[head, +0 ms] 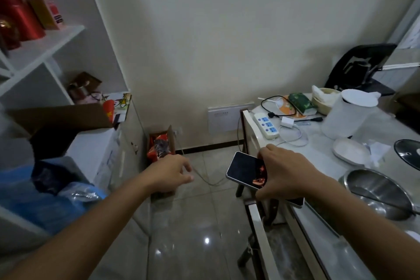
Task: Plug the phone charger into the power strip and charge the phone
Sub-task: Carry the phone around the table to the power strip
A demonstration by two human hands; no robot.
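My right hand (285, 173) grips a phone (246, 169) with a dark screen and pale edge, holding it in the air just off the table's left edge. My left hand (173, 171) hovers over the floor to the left, fingers loosely curled and holding nothing. A white power strip (266, 125) with blue sockets lies at the table's far left corner. Beside it on the right sits the white charger block (286, 123), its white cable (295, 137) coiled on the tabletop. The charger is not plugged into the strip.
The pale table (318, 166) carries a white kettle (347, 113), a white dish (350, 150), a steel bowl (377, 193), a black cord and a green packet. A chair stands below its edge. Shelves and boxes fill the left. A snack box (160, 145) stands by the wall.
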